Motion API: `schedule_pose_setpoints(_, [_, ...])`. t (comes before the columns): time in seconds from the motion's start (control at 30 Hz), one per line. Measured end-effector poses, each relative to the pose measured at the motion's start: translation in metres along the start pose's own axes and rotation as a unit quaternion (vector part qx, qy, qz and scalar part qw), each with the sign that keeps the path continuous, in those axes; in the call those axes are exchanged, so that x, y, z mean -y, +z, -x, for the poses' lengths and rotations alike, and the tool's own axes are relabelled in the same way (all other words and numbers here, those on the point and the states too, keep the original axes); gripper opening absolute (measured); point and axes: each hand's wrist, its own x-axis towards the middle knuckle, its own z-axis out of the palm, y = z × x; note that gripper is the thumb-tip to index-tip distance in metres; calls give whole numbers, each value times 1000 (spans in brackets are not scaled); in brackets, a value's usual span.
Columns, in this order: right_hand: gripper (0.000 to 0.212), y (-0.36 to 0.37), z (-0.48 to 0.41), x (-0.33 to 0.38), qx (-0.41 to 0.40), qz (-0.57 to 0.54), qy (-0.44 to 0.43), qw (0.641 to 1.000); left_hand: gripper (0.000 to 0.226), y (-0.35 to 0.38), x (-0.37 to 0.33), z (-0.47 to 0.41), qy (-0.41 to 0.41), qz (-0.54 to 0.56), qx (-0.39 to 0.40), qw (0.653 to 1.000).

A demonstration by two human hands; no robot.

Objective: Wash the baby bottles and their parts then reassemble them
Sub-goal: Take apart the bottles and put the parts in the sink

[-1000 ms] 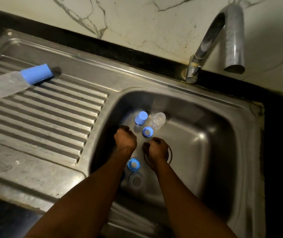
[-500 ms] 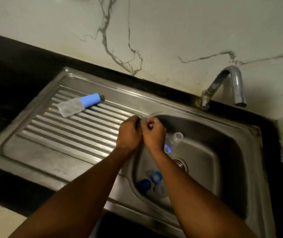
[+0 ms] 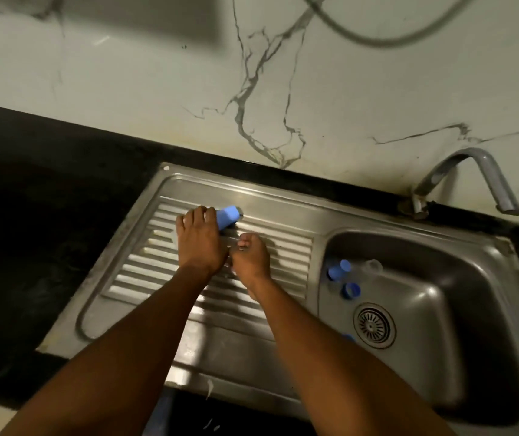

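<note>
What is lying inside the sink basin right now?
A blue cap, a blue ring, a clear part and the drain strainer. A blue sliver shows beside the right forearm, which covers the rest of it.

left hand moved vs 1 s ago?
Yes. The left hand went from inside the basin leftward onto the drainboard, and is now on the blue-capped bottle.
</note>
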Motion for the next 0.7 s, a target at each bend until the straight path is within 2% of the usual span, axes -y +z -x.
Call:
schedule_pose_setpoints(0.1, [34,7,5,1,31,-24,24,999,63,4,10,-3,-72,-26,77,994])
schedule_pose_setpoints(0.23, [38,11,9,-2,41,-61,39,997,62,-1,11,-3,-92,-12,95,991])
schedule_pose_setpoints(0.3, [38,5,14,2,44,-105,42,993,59,-1,6,-5,-106,99,93,985])
schedule_pose_setpoints(0.37, [32,-5,17,7,56,-151,48,986,53,-5,-8,-2,-129,251,93,955])
schedule_pose_setpoints(0.43, [31,-24,16,9,47,-185,51,980,45,-10,-29,6,-124,345,117,923])
schedule_pose_setpoints(0.6, [53,-98,9,18,-71,-237,28,969,38,-10,-91,32,-80,419,222,877])
schedule_pose_setpoints(0.7, [19,-155,13,19,-92,-273,13,958,42,-5,-133,46,-28,418,294,859])
